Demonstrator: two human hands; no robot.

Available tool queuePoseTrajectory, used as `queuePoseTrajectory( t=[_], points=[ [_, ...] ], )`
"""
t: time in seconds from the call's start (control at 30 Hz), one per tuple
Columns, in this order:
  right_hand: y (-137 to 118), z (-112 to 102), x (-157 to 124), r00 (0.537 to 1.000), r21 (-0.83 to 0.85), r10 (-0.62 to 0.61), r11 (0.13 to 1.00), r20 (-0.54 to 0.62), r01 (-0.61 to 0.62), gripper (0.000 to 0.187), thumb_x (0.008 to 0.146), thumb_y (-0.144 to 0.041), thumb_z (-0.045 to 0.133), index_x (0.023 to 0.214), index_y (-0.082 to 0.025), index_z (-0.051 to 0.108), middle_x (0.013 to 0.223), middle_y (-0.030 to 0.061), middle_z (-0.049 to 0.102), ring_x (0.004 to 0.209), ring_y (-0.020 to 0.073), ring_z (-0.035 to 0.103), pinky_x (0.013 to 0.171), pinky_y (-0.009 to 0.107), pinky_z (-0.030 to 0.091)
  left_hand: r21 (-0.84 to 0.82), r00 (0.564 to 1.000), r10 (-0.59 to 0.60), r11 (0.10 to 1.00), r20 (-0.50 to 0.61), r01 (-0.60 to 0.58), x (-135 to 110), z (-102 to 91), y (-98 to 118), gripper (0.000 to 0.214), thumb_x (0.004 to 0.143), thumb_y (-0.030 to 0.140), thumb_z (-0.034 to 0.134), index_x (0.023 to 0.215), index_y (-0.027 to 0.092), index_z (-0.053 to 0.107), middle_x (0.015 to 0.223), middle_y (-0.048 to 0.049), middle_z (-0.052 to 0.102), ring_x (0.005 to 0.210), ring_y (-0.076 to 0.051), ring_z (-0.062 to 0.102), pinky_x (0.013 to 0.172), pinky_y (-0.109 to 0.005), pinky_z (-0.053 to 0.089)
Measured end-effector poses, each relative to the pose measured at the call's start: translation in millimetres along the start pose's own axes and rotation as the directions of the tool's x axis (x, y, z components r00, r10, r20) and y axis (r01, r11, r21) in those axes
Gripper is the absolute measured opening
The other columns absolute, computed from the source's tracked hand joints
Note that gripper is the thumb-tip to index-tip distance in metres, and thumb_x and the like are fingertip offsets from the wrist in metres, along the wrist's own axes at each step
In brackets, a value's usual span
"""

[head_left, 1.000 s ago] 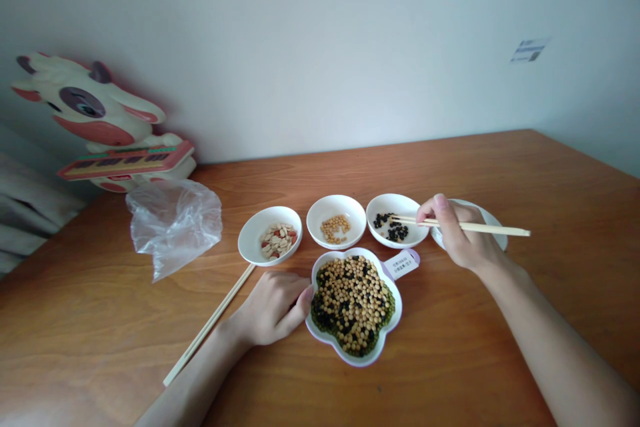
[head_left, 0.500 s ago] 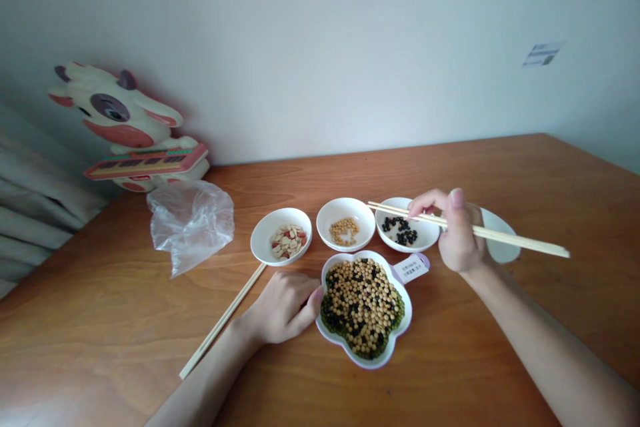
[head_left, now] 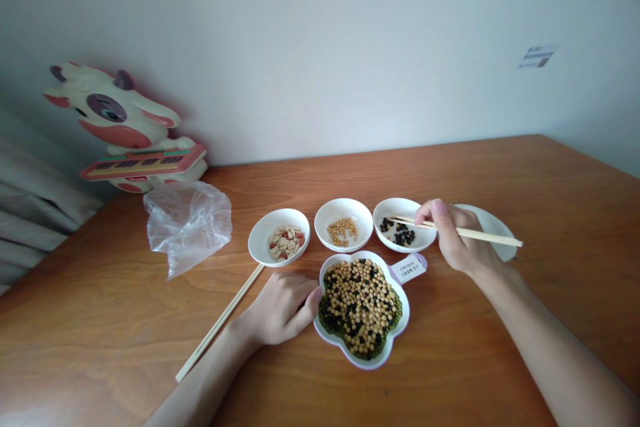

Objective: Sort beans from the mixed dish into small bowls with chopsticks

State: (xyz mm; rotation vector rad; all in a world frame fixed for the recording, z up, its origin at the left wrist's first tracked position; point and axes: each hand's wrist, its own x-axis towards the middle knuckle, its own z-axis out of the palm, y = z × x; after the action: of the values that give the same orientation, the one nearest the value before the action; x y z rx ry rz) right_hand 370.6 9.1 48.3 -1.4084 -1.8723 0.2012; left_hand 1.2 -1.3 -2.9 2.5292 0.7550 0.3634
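Note:
My right hand [head_left: 463, 233] is closed around a pair of chopsticks [head_left: 487, 236]. Their tips are inside the right white bowl [head_left: 426, 240], at the black beans [head_left: 404, 235] there; whether a bean is pinched I cannot tell. My left hand [head_left: 287, 307] lies with curled fingers at the left side of a flower-shaped dish [head_left: 406, 320], its thumb against the rim. Yellow and black beans [head_left: 363, 303] fill this dish, with small green beans around the edges. The middle bowl [head_left: 323, 213] contains yellow beans [head_left: 343, 232], and the left bowl [head_left: 257, 230] flat pale and reddish pieces [head_left: 287, 242].
A second pair of chopsticks [head_left: 220, 321] lies slantwise by my left forearm. Further left are a crumpled plastic bag [head_left: 190, 223] and a cow-shaped toy keyboard [head_left: 143, 160]. Behind my right hand sits a white plate [head_left: 493, 227], partly covered. A labelled tab [head_left: 410, 268] juts from the dish.
My right hand has turned, bringing the chopstick tips from the gap between the middle and right bowls down into the right bowl. My left hand stays at the dish.

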Motion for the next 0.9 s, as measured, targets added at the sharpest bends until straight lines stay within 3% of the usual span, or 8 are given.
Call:
queuePoseTrajectory(
  t=[0.6, 0.9],
  points=[
    [0.1, 6.1, -0.5, 1.0, 0.002, 0.004, 1.0, 0.012, -0.004, 0.048, 0.112, -0.043, 0.029, 0.083, -0.024, 0.064, 0.083, 0.0068, 0.073, 0.079, 0.0248, 0.068, 0.076, 0.039, 0.048, -0.005, 1.0, 0.015, 1.0, -0.006, -0.015, 0.2, 0.4, -0.9, 0.038, 0.11, 0.03, 0.029, 0.077, 0.02, 0.044, 0.073, -0.0033, 0.059, 0.062, -0.016, 0.049, 0.065, -0.031, 0.034],
    [-3.2, -2.0, -0.2, 0.998, 0.019, 0.025, 1.0, -0.061, -0.024, 0.058, 0.111, -0.05, 0.023, 0.082, -0.024, 0.066, 0.081, 0.0066, 0.073, 0.078, 0.0246, 0.068, 0.074, 0.039, 0.047, -0.004, 1.0, 0.007, 1.0, -0.005, -0.007, 0.5, -0.2, -0.3, 0.037, 0.11, 0.031, 0.03, 0.076, 0.02, 0.043, 0.072, -0.0027, 0.059, 0.061, -0.016, 0.048, 0.064, -0.032, 0.033]
  ],
)
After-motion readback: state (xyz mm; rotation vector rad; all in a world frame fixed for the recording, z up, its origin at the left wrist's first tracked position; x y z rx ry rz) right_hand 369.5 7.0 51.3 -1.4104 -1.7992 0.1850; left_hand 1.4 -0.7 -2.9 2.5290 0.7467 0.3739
